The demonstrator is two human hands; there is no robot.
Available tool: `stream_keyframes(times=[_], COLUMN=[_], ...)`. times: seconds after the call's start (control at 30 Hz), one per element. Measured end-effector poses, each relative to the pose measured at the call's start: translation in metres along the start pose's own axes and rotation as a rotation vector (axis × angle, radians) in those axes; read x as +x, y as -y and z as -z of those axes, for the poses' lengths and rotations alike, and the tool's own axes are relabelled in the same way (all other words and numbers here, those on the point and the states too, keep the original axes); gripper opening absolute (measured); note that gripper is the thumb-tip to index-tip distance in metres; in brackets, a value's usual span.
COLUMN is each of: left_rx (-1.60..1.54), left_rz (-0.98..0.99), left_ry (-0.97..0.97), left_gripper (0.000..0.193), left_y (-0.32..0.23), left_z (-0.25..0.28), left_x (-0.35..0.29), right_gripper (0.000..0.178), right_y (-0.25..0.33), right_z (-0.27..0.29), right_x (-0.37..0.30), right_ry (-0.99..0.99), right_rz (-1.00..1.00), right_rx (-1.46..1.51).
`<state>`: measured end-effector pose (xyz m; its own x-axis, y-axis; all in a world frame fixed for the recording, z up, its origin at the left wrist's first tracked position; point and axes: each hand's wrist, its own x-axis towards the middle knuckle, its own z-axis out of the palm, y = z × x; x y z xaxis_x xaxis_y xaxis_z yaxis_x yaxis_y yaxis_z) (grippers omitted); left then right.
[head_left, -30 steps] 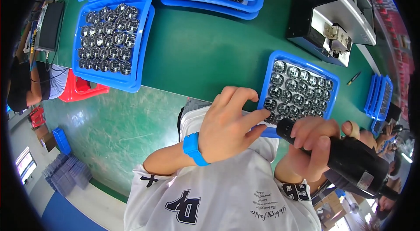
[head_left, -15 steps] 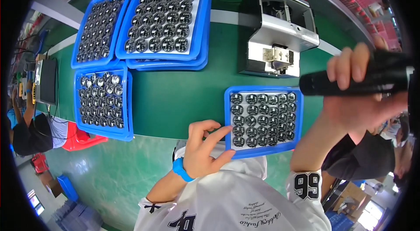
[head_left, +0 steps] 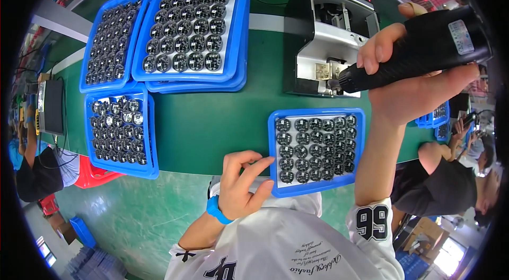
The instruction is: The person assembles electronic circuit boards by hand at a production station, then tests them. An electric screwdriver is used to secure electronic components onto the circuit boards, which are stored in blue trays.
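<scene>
My right hand [head_left: 397, 73] is wrapped round a thick black electric screwdriver [head_left: 440, 41]. The tool's narrow end reaches the lower front of a black and silver screw feeder machine [head_left: 339, 41]; whether it touches cannot be told. In front of me, a blue tray [head_left: 318, 191] carries rows of round dark parts [head_left: 316, 150] on a white sheet. My left hand [head_left: 241, 184], with a blue band on the wrist, rests at the tray's left edge. Its fingers are apart and hold nothing, with the index fingertip at the rim.
Several blue trays [head_left: 233, 76] of similar parts stand on the green table [head_left: 212, 121] at the left, some stacked. A dark screen [head_left: 51, 105] stands farther left. Other people sit at both sides, and a red stool [head_left: 98, 174] is at the left.
My right hand has swung the screwdriver leftward and forward, bringing its narrow end to the front of the machine. My left hand stays beside the tray.
</scene>
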<state>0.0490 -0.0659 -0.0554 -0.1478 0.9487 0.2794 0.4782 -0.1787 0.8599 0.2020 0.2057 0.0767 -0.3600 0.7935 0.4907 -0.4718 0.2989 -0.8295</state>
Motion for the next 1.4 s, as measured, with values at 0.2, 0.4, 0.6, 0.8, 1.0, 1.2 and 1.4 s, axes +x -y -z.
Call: stream_keyframes(times=[0.2,0.4,0.6,0.8,1.0,1.2,1.4], left_rx=[-0.017,-0.003,-0.013,-0.055,-0.006,0.064,0.069], left_rz=[-0.017,-0.006,0.005,-0.043,-0.138,-0.192,-0.176], left_ry=[-0.056,-0.001,-0.029,0.063,0.167,0.264,0.330], left_gripper=[0.038,0.036,0.041,0.050,0.043,0.039,0.047], left_y=[0.002,-0.002,0.002,-0.006,0.004,0.005,0.005], left_z=[-0.003,0.000,0.002,0.009,0.008,0.008,0.014], left_x=[0.000,0.000,-0.002,0.010,0.015,0.022,0.028], right_gripper=[0.119,0.114,0.111,0.088,0.081,0.045,0.028], right_y=[-0.002,0.001,0.017,0.038,0.038,0.055,0.051], right_z=[-0.001,-0.009,-0.020,-0.031,-0.043,-0.052,-0.061], right_x=[0.001,0.004,-0.043,-0.118,-0.148,-0.164,-0.174], right_ry=[-0.044,-0.130,-0.141,0.049,0.188,0.170,0.143], right_rz=[-0.067,-0.159,-0.212,0.012,-0.035,-0.162,-0.191], right_rx=[-0.036,-0.132,0.106,0.085,0.046,-0.023,-0.072])
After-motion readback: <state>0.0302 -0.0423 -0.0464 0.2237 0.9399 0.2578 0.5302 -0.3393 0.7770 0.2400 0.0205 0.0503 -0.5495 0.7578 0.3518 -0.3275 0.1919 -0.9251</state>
